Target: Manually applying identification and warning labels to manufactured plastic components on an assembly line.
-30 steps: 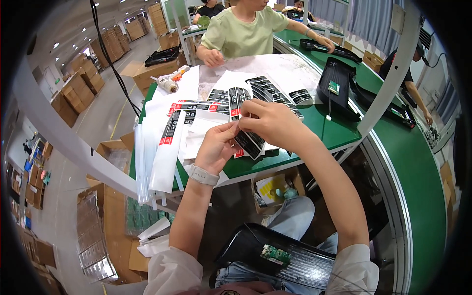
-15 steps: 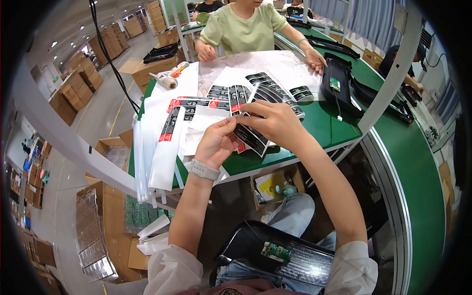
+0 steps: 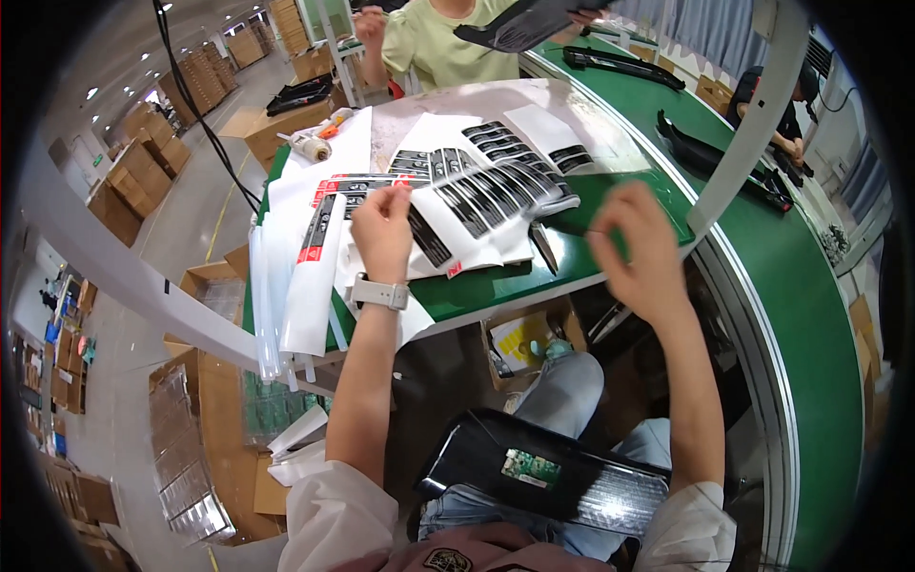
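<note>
My left hand [image 3: 381, 236], a pale watch on its wrist, is raised over the near table edge. Its thumb and fingers pinch the left edge of a white label sheet [image 3: 481, 205] with rows of black labels; the sheet is partly blurred. Off to the right, my right hand [image 3: 643, 262] hovers above the green tabletop edge with bent fingers. Motion smears its fingertips, so whether they hold anything is unclear. Below the sheet lies a dark pointed tool [image 3: 543, 248]. Across my lap rests a glossy black panel [image 3: 457, 462] bearing a green circuit board [image 3: 531, 468].
More label sheets [image 3: 505, 143] and a rolled white sheet [image 3: 310, 296] cover the green table [image 3: 477, 296]. A tape roll [image 3: 310, 147] stands back left. Opposite, a person lifts a black panel [image 3: 534, 24]. A white post [image 3: 743, 124] rises at right, beside a green conveyor [image 3: 810, 381].
My hands have separated; the right one has swung right, away from the sheet. The left has shifted slightly left and up. The person opposite has lifted the black panel off the table's right side.
</note>
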Motion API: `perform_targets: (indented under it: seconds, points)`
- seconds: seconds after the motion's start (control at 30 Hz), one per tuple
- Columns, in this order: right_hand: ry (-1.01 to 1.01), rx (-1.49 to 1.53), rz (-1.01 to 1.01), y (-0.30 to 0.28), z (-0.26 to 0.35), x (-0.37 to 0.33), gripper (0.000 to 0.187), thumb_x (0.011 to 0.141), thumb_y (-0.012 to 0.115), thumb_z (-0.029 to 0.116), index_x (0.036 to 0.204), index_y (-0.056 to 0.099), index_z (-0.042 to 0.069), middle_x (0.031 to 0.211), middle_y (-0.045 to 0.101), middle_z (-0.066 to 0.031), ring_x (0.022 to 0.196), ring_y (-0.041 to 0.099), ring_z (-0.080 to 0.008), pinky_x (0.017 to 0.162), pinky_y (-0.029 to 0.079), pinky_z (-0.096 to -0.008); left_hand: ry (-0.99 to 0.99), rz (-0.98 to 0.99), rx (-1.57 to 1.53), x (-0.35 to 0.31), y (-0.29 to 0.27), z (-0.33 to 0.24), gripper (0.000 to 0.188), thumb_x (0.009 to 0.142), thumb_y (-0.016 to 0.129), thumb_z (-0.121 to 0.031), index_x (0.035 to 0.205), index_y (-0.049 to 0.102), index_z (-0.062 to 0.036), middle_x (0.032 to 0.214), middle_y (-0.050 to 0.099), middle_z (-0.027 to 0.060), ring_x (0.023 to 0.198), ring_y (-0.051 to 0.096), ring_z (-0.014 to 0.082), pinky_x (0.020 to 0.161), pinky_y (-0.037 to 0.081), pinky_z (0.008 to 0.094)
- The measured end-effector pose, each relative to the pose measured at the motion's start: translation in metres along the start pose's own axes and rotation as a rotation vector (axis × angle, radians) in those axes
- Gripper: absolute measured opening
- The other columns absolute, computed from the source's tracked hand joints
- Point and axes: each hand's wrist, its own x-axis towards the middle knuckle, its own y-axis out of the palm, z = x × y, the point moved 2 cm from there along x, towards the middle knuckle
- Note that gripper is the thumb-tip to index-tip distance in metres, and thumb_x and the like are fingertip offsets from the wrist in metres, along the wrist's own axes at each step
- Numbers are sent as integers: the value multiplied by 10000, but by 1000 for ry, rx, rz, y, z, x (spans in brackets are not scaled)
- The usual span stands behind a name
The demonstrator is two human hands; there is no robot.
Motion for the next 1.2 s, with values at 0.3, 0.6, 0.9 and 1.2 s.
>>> perform_targets:
  seconds: [0.3, 0.6, 0.9, 1.2]
  points:
    - [894, -61, 272, -113, 41, -292, 684, 608, 847, 81, 1226, 557, 47, 1014, 625, -128, 980, 619, -277, 828, 482, -349, 885, 232, 37, -140, 6, -109, 171, 791, 664, 8, 951, 642, -48, 917, 635, 124, 824, 614, 332, 744, 480, 428]
    - [1089, -292, 274, -128, 60, -408, 664, 667, 746, -18, 1290, 557, 115, 781, 672, -123, 743, 671, -312, 691, 526, -371, 837, 1814, 436, -312, 100, 15, 299, 792, 720, -265, 1018, 663, -77, 940, 623, 57, 883, 625, 280, 691, 511, 421]
    - [781, -400, -314, -147, 106, -339, 601, 619, 644, -160, 1183, 607, 47, 869, 673, -108, 818, 668, -264, 784, 523, -321, 1025, 1122, 365, -277, 39, -71, 390, 750, 647, -132, 1103, 581, 20, 1099, 575, 174, 1004, 570, 309, 866, 440, 417]
    - [882, 110, -136, -156, 130, -312, 508, 690, 788, 93, 1159, 604, 28, 1153, 571, -134, 1037, 622, -279, 898, 492, -351, 839, 1293, 172, -331, 56, -105, 364, 865, 665, -342, 1012, 620, -12, 847, 609, 103, 781, 603, 272, 663, 430, 360]
